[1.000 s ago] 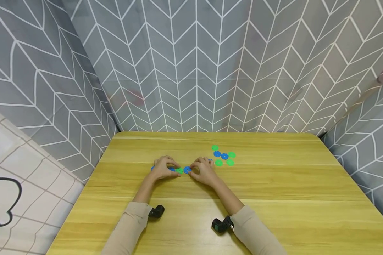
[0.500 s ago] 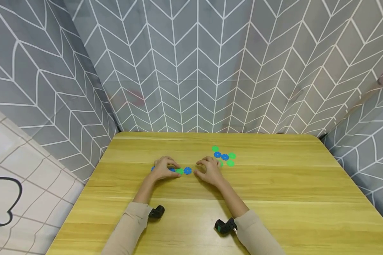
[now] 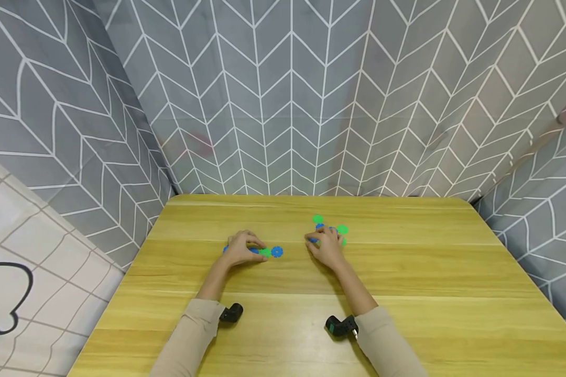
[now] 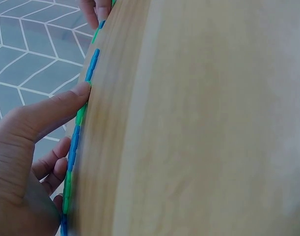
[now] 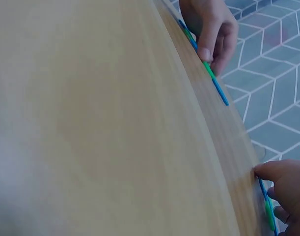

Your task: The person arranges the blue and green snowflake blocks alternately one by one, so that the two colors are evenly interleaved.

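Note:
A row of flat, notched blue and green plastic discs lies on the wooden table, partly hidden by my left hand (image 3: 239,251). Its thumb and fingertips hold the green disc (image 3: 265,252) near the row's right end. Just right of that green disc lies a blue disc (image 3: 276,252), with no hand on it. My right hand (image 3: 328,249) is over the loose discs farther right, its thumb and index finger around another blue disc (image 3: 313,240). In the right wrist view, the right thumb (image 5: 270,170) is at that disc's edge; the other fingertips are partly hidden.
Behind and beside the right hand lie loose discs, among them a green disc (image 3: 317,219) and another green disc (image 3: 342,229). A patterned grey curtain (image 3: 283,104) hangs behind the table (image 3: 283,293). A small black camera sits on each wrist.
My right hand has let go of the blue disc at the row's right end and moved right to the loose discs, around another blue one. The left hand stays in place.

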Tool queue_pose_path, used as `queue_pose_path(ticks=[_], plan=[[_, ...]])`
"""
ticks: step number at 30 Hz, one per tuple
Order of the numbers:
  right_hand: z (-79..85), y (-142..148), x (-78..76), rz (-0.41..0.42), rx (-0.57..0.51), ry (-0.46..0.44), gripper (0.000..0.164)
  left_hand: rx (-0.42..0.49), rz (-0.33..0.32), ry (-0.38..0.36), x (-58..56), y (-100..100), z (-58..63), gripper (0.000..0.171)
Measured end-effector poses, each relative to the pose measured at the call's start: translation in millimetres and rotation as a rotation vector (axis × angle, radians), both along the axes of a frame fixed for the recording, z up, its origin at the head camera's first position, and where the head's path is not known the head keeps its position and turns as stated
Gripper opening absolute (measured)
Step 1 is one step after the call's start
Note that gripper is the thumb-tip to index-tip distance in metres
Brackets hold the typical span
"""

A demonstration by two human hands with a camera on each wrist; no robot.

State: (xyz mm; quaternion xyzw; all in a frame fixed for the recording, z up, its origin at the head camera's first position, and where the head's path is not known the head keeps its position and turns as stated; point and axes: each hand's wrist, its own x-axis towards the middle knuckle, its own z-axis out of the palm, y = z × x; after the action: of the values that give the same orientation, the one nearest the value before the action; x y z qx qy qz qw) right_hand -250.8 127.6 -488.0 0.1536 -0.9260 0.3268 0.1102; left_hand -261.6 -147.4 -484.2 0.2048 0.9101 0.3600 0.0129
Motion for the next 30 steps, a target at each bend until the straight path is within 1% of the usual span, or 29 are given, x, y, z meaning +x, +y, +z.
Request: queue_pose_path(ticks=[3, 7, 10, 13, 16, 20, 24, 30], plan=[[-0.1, 5.8, -0.4, -0.023, -0.024, -0.010, 0.030, 0.001, -0.003, 0.002, 0.2, 0.2, 0.0, 0.028], [1.9, 16.2, 2.6, -0.089, -0.028, -0.042, 0.039, 0.001, -0.002, 0.001, 0.8, 0.1, 0.3, 0.028], [5.1, 24.6, 5.3, -0.122, -0.037, -0.058, 0.037, -0.004, 0.001, 0.002, 1.6, -0.3, 0.7, 0.028], [8.2, 32.4, 7.4, -0.137, -0.043, -0.083, 0.037, -0.008, 0.004, 0.001, 1.7, -0.6, 0.4, 0.028], [8.9, 38.3, 8.7, -0.146, -0.021, -0.124, 0.039, -0.006, 0.005, 0.003, 1.4, -0.7, -0.2, 0.028], [7.8, 41.9, 9.6, -0.153, 0.002, -0.160, 0.037, -0.003, 0.000, 0.009, 1.6, -0.4, -0.1, 0.028], [7.9, 42.2, 9.7, -0.157, -0.001, -0.152, 0.035, -0.006, 0.000, 0.011, 1.9, -0.4, 0.9, 0.029], [8.0, 41.6, 8.6, -0.154, 0.001, -0.161, 0.037, -0.007, 0.006, 0.008, 1.1, -0.6, 0.0, 0.029]])
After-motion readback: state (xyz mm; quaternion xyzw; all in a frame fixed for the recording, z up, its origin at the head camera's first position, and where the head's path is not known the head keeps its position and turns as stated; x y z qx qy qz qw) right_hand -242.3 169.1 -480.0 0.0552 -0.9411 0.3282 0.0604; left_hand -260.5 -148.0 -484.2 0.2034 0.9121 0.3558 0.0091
